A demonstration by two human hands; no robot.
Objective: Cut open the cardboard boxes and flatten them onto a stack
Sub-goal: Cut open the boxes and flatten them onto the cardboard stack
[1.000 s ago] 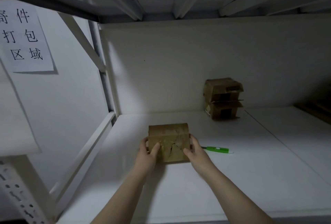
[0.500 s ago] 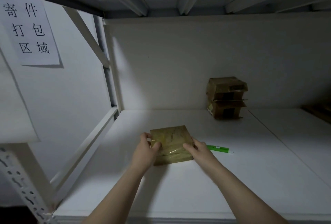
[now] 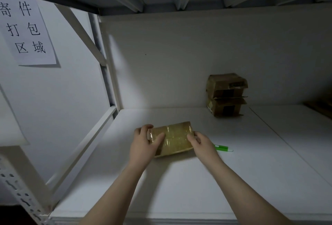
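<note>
Small brown tape-wrapped cardboard box (image 3: 173,137) on white shelf (image 3: 179,179), gripped between left hand (image 3: 144,143) and right hand (image 3: 202,143), fingers curled over its ends.

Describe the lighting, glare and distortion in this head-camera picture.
Head view: dim overall, brightest on the shelf board left of centre, fading toward the stacked boxes at right; pale glare on the tape of the held box; a soft shadow on the board below the left hand; the wide lens makes the shelf frame lean.
</note>
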